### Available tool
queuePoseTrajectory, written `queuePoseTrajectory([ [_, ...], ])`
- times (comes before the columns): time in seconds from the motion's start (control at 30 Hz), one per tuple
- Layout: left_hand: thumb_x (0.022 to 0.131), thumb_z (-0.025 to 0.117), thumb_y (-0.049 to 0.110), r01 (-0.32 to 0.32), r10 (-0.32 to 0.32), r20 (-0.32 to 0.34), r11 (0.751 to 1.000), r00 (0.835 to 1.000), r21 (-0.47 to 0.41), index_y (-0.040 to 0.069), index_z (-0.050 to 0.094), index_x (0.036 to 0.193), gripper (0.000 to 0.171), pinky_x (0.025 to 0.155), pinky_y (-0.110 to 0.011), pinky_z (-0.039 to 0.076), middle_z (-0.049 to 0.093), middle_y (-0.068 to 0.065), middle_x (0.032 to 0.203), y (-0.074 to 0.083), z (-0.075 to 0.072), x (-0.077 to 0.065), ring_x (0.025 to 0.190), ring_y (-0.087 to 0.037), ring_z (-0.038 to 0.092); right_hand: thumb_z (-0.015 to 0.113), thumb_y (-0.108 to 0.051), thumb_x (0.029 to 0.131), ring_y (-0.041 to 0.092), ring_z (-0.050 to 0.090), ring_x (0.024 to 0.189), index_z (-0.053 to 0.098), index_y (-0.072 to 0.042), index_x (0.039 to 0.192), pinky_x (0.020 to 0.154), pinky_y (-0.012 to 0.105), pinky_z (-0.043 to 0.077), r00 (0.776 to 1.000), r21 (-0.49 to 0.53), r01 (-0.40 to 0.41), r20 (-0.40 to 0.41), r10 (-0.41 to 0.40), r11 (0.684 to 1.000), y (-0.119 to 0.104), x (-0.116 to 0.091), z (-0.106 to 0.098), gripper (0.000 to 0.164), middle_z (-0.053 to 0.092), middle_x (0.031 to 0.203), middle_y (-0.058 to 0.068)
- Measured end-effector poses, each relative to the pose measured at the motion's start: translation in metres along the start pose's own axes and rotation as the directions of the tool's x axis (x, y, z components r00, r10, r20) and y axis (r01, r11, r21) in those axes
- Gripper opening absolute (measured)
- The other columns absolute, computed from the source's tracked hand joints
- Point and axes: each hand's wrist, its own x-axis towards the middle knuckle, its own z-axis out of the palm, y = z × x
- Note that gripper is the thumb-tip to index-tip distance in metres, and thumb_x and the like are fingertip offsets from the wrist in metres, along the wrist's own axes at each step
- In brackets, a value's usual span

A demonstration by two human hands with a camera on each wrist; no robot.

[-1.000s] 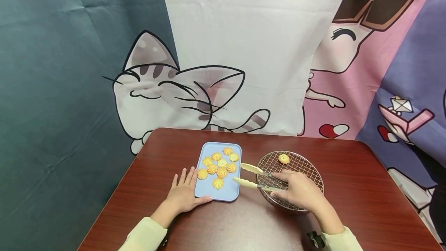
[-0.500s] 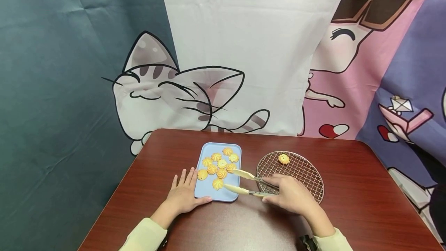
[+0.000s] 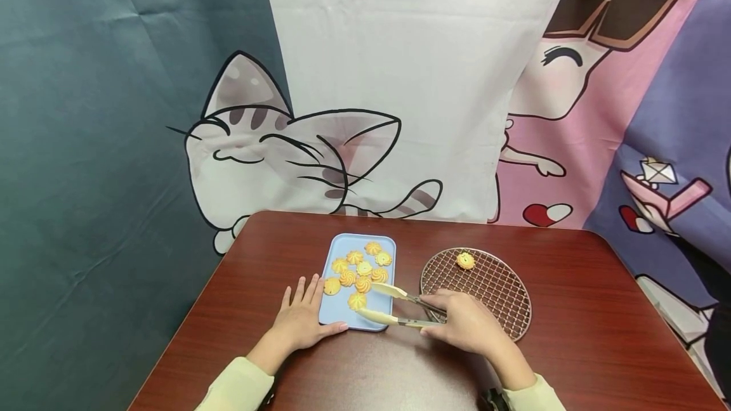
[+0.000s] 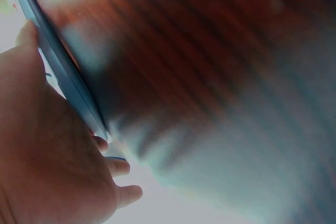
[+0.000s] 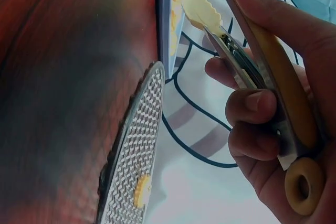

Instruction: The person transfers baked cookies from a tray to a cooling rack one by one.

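My left hand lies with fingers spread at the near left corner of a light blue tray, the thumb along its front edge. Several golden piped cookies sit on that tray. My right hand grips metal tongs with cream scalloped tips. The tongs' tips are spread over the tray's near right part, around the nearest cookie. In the right wrist view, my curled fingers wrap the tongs' handle. The left wrist view shows the tray's side against my left hand.
A round wire rack stands right of the tray, with one cookie near its far edge. Both rest on a dark red-brown wooden table. A cartoon-printed curtain hangs behind the table.
My right hand has carried the tongs leftward and nearer, from the gap beside the rack to over the tray. The left hand, tray and rack have stayed put.
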Motion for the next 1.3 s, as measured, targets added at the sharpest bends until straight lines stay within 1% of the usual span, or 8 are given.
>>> queuePoseTrajectory([
  [0.1,0.08,0.051,0.087,-0.001,0.001,0.0,1.0,1.0,0.0,0.006,0.021,0.162,0.118,0.121,-0.063,0.009,0.018,-0.015,0.168,0.0,0.0,0.0,0.154,-0.042,0.013,0.089,-0.04,0.073,0.012,0.067,0.085,0.076,-0.021,0.122,0.073,0.037,0.057,1.0,-0.01,0.017,-0.002,-0.017,1.0,-0.001,0.001,0.003,0.055,0.072,0.112,-0.004],
  [0.33,0.08,0.05,0.088,-0.002,0.002,0.0,1.0,1.0,-0.001,0.007,0.021,0.162,0.119,0.121,-0.063,0.008,0.019,-0.014,0.168,0.0,-0.001,0.0,0.154,-0.042,0.013,0.089,-0.039,0.072,0.013,0.069,0.09,0.076,-0.018,0.121,0.077,0.037,0.058,0.999,-0.005,0.046,-0.009,-0.046,0.999,-0.003,0.002,0.011,0.055,0.073,0.109,-0.004],
  [0.43,0.079,0.049,0.089,0.001,-0.001,0.005,1.0,1.0,0.0,0.007,0.021,0.162,0.12,0.121,-0.062,0.008,0.018,-0.014,0.168,0.0,-0.001,0.0,0.154,-0.041,0.013,0.089,-0.04,0.072,0.007,0.065,0.083,0.076,-0.018,0.121,0.073,0.034,0.057,0.999,-0.018,0.054,-0.006,-0.054,0.998,-0.004,0.003,0.013,0.055,0.071,0.107,-0.007],
  [0.53,0.079,0.048,0.09,0.002,-0.002,0.009,1.0,1.0,-0.002,0.008,0.02,0.162,0.121,0.121,-0.062,0.007,0.018,-0.014,0.169,0.0,0.0,0.0,0.155,-0.041,0.012,0.089,-0.043,0.072,0.008,0.066,0.084,0.076,-0.019,0.121,0.073,0.035,0.057,0.999,-0.031,0.053,-0.006,-0.053,0.998,-0.006,0.004,0.014,0.056,0.072,0.109,-0.005],
  [0.67,0.079,0.048,0.089,0.001,-0.001,0.008,1.0,1.0,-0.008,0.007,0.02,0.162,0.12,0.121,-0.062,0.008,0.018,-0.014,0.168,0.0,0.0,-0.001,0.155,-0.041,0.012,0.088,-0.045,0.072,0.015,0.07,0.09,0.076,-0.02,0.121,0.075,0.04,0.058,0.999,-0.035,0.04,0.001,-0.04,0.999,-0.008,0.005,0.016,0.057,0.073,0.113,0.0],
  [0.9,0.079,0.047,0.09,0.002,-0.002,0.011,1.0,1.0,-0.011,0.007,0.02,0.162,0.121,0.121,-0.062,0.007,0.017,-0.014,0.169,0.0,0.0,-0.001,0.155,-0.041,0.011,0.087,-0.043,0.074,0.014,0.07,0.09,0.075,-0.017,0.123,0.077,0.036,0.058,0.999,-0.018,0.043,0.012,-0.043,0.999,-0.012,0.007,0.019,0.056,0.072,0.108,-0.005],
  [1.13,0.079,0.047,0.09,-0.001,0.001,0.012,1.0,1.0,-0.008,0.007,0.02,0.162,0.121,0.121,-0.062,0.007,0.017,-0.014,0.169,-0.001,0.0,0.0,0.155,-0.041,0.011,0.086,-0.043,0.077,0.02,0.071,0.101,0.076,-0.018,0.122,0.084,0.042,0.058,0.999,-0.028,0.046,0.015,-0.045,0.999,-0.016,0.01,0.022,0.053,0.073,0.117,-0.001],
  [1.3,0.079,0.046,0.09,-0.005,0.005,0.011,1.0,1.0,0.0,0.007,0.021,0.162,0.121,0.121,-0.062,0.008,0.017,-0.014,0.169,-0.001,0.0,0.0,0.155,-0.041,0.011,0.085,-0.044,0.077,0.02,0.072,0.096,0.075,-0.018,0.123,0.08,0.041,0.058,0.999,-0.026,0.05,0.021,-0.049,0.998,-0.018,0.013,0.023,0.053,0.073,0.116,-0.001],
])
